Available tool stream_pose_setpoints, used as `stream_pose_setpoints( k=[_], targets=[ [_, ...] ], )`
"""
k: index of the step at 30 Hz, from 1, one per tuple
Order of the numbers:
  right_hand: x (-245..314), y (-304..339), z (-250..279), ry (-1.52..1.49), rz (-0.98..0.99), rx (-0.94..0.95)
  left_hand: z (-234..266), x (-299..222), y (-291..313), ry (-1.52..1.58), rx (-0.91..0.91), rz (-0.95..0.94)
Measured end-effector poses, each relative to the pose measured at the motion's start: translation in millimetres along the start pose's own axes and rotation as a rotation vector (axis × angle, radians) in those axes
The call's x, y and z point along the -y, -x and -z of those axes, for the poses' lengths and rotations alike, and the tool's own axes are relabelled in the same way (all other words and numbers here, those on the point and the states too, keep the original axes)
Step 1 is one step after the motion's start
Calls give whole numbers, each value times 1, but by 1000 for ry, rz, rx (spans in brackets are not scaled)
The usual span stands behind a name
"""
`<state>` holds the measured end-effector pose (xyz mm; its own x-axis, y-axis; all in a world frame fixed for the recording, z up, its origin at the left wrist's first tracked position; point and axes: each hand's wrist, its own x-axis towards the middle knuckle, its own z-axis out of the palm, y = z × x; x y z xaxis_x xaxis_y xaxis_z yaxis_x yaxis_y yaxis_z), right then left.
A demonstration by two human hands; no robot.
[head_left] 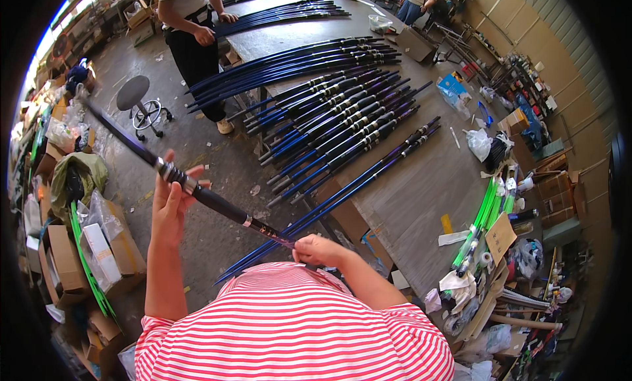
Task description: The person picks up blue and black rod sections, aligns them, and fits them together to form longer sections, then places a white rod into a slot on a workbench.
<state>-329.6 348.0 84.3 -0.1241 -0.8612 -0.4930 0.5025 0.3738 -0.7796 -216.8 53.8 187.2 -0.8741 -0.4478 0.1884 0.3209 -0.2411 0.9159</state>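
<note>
A dark fishing rod [220, 203] slants across in front of my chest, its far end reaching up to the left. My left hand [172, 200] supports it at the silver and black reel seat, thumb against the near side and several fingers spread beyond it. Closed around the purple-patterned lower end is my right hand [317, 250]. Just beyond that hand, a pair of blue rods [355, 187] lies across the table edge. Farther off, a thick row of blue and black fishing rods [342, 111] rests on the table, their blue ends overhanging its left side.
The grey table [408, 216] runs away from me on the right. Bright green rods [486, 206] and plastic bags lie along its right side. A round stool [133, 94] stands on the floor at left, with cardboard boxes [66, 262] nearer. Another person [191, 38] stands at the table's far left.
</note>
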Motion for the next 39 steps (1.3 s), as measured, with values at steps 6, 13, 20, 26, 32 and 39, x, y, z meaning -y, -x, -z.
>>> stream_pose_setpoints(
  k=[6, 13, 20, 26, 32, 39],
  targets=[
    [31, -7, -35, -117, 500, 13, -78, 24, 8, 105, 14, 16],
    [90, 6, -66, 465, 776, -278, -110, 72, 46, 700, 30, 844],
    [85, 5, -37, 143, 768, -250, -83, 88, 47, 695, 294, 930],
    [74, 5, -30, -51, 784, -237, -79, 90, 44, 837, 431, 839],
    [65, 2, -23, -21, 816, -214, -77, 81, 43, 558, 460, 871],
    [90, 56, 50, -167, 853, -757, 8, 70, 69, -442, 566, 730]
  ],
)
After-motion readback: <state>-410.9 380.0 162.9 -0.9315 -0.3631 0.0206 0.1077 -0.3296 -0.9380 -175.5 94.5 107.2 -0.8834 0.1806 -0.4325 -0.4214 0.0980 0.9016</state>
